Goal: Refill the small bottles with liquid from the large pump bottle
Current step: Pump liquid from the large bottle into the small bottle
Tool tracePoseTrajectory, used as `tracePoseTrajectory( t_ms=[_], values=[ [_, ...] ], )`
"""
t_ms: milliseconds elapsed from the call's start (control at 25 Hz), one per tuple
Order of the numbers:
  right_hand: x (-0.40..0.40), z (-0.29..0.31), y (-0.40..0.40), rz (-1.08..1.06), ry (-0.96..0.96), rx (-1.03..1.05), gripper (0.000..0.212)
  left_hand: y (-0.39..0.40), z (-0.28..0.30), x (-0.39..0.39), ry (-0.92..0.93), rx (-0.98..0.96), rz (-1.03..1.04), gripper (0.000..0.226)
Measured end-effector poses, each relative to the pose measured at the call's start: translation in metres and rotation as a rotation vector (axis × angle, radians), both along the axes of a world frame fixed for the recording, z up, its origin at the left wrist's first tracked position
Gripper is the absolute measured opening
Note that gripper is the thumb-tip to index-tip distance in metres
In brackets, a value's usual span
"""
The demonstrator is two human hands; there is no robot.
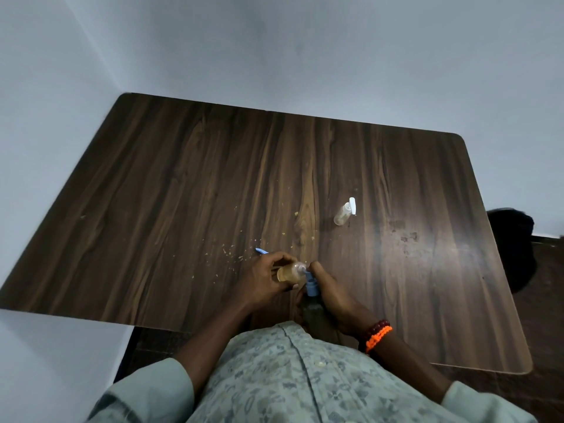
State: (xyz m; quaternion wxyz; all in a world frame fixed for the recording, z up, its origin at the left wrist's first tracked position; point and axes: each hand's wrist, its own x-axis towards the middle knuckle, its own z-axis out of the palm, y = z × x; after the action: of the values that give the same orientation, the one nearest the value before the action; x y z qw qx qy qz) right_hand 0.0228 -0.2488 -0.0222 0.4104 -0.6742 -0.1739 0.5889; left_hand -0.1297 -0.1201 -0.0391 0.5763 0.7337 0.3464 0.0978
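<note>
While the left hand (262,277) wraps closed around a small bottle (291,273) tilted on its side, its mouth meets the blue pump head (312,285) of the large pump bottle (316,315), which the right hand (331,293) grips closed near the table's (152,193) near edge. A second small bottle (345,212) with a white cap stands well apart, farther back and to the right. A blue cap (261,251) lies just beyond the left hand. Crumbs dot the middle; the far and left table surface is bare.
</note>
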Motion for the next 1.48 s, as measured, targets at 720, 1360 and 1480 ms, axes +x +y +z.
tracePoseTrajectory(
  t_ms=[720,1360,1480],
  values=[
    [-0.006,-0.005,0.000,-0.107,-0.001,0.047,0.069,0.001,-0.003,-0.002,-0.024,-0.037,0.029,0.040],
    [-0.006,0.003,0.000,-0.116,0.009,0.070,0.068,0.002,-0.010,-0.003,-0.035,-0.056,0.009,0.042],
    [-0.004,0.005,-0.002,-0.105,-0.018,0.066,0.070,0.001,-0.011,-0.002,-0.025,-0.033,-0.010,0.043]
  ],
)
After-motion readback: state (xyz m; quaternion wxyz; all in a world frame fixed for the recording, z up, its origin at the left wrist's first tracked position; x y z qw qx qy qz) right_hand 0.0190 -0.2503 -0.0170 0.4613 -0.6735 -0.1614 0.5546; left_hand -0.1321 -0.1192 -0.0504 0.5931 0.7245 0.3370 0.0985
